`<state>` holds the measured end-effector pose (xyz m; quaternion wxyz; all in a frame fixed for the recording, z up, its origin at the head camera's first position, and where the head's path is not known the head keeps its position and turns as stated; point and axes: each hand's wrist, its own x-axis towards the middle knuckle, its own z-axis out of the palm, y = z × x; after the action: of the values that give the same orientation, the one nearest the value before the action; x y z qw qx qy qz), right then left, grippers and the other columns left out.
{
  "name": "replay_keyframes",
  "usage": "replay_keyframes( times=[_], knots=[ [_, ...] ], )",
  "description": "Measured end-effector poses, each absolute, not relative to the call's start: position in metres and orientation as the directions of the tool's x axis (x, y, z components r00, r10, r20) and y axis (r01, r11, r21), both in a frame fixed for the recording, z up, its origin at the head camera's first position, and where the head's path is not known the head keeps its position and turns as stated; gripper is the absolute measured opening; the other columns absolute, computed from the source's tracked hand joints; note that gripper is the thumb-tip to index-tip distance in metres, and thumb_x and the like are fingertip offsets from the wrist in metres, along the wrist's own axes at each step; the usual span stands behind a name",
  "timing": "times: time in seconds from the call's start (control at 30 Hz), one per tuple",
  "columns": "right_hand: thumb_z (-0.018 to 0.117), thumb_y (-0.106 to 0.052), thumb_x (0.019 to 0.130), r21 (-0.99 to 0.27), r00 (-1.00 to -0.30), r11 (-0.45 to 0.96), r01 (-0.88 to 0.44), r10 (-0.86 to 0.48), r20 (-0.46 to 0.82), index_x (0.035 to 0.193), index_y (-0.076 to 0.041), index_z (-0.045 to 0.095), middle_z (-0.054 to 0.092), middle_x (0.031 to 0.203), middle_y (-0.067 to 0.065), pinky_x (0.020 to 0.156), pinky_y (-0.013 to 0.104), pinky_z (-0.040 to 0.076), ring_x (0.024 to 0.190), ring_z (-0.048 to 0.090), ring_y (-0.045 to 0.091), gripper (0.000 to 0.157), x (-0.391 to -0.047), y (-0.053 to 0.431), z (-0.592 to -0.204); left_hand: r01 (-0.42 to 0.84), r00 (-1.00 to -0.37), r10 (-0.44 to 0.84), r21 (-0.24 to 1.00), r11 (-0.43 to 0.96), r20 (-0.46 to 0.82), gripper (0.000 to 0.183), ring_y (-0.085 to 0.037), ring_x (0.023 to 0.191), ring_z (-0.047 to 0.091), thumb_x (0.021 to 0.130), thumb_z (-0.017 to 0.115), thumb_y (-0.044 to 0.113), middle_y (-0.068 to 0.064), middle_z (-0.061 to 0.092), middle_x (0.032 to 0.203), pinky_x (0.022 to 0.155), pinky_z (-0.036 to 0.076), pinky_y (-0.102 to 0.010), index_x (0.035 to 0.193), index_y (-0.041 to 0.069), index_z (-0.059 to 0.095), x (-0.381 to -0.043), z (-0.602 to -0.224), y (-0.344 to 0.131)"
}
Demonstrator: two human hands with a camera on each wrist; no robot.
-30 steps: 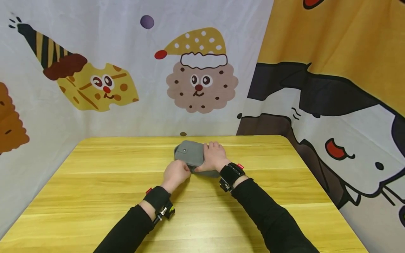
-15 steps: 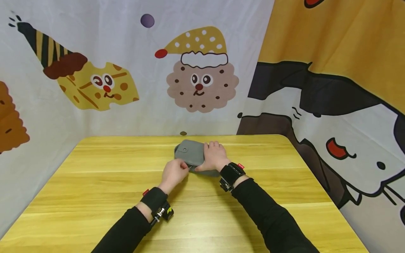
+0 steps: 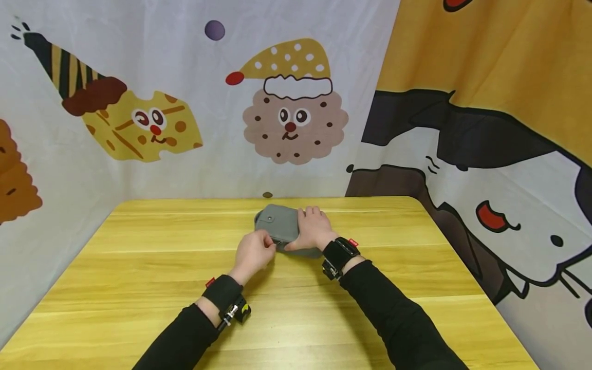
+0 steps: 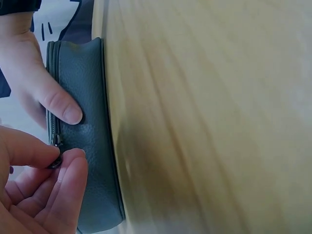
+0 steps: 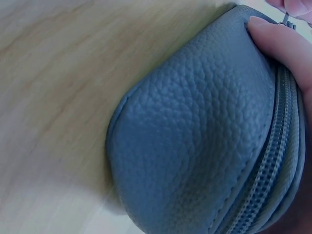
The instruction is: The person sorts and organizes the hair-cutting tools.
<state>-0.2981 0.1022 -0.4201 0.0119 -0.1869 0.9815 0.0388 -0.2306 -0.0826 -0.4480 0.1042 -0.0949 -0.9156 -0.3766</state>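
Observation:
A grey pebbled leather-look pouch (image 3: 277, 226) with a snap tab on top lies near the table's far edge. My left hand (image 3: 253, 253) pinches the zipper pull (image 4: 55, 161) between thumb and fingers at the pouch's near side. The metal slider (image 4: 57, 140) shows just beyond those fingertips. My right hand (image 3: 314, 230) grips the pouch's right part, its thumb pressed on the front side below the zipper and its fingers over the top. Zipper teeth (image 5: 268, 170) run round the right end in the right wrist view. Part of the pouch's top is hidden under the right hand.
The wood-grain table (image 3: 139, 288) extends on both sides of the pouch and in front of it. Behind it hangs a white cloth (image 3: 162, 180) with cartoon prints. Another printed cloth (image 3: 485, 128) hangs along the right side.
My left hand has shifted a little to the left along the pouch's near side, and the zipper beside its fingers shows more. The right hand and the pouch have stayed in place.

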Motion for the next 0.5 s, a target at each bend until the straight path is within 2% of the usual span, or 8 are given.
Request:
replay_keyframes(
  times=[0.33,0.5],
  knots=[
    [0.069,-0.083,0.063,0.064,-0.927,0.925,-0.375,-0.373,-0.041,0.154,-0.001,0.030,0.043,0.140,0.021,0.106,0.045,0.038,0.127,0.040,0.035,0.128,-0.2970,0.1041,-0.4187,0.272,-0.953,0.112,0.634,0.724,0.282,0.018,-0.013,0.056,0.052,0.085,0.074,0.008,0.002,0.059,0.066,0.056,0.045,-0.031,0.072,0.012,0.062,-0.2311,-0.4459,-0.0866],
    [0.069,-0.082,0.064,0.064,-0.925,0.923,-0.380,-0.378,-0.040,0.154,-0.001,0.030,0.042,0.141,0.021,0.106,0.046,0.039,0.129,0.039,0.036,0.128,-0.2986,0.1053,-0.4217,0.275,-0.952,0.115,0.627,0.729,0.284,0.016,-0.013,0.057,0.053,0.084,0.073,0.008,0.002,0.060,0.067,0.057,0.046,-0.032,0.074,0.011,0.062,-0.2315,-0.4449,-0.0887]
  ],
)
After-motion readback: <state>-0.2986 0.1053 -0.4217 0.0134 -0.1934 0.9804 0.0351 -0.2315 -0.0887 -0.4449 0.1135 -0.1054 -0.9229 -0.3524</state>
